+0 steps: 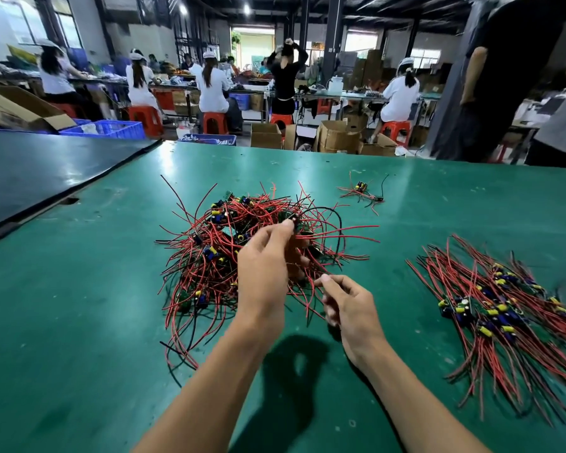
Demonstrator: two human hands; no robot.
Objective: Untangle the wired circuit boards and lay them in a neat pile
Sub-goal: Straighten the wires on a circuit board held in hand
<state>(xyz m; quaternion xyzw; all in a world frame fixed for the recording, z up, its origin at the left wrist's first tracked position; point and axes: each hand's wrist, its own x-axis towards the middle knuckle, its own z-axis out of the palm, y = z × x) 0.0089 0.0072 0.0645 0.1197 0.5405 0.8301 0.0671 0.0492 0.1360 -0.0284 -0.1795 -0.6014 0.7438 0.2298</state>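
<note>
A tangled heap of small circuit boards with red and black wires [229, 243] lies in the middle of the green table [79, 322]. My left hand [265, 263] is raised over the heap and pinches one small board [295, 223] between thumb and fingertips, with its wires trailing down into the tangle. My right hand [350, 308] hovers just right of the heap, fingers curled, thumb and forefinger pinched on a thin red wire. A sorted pile of boards with wires laid roughly parallel [504, 315] sits at the right.
A small separate bunch of wired boards [361, 191] lies farther back on the table. A dark mat [40, 171] covers the far left. Beyond the table edge stand cardboard boxes [337, 135], blue crates and seated workers; a person [517, 76] stands at the far right.
</note>
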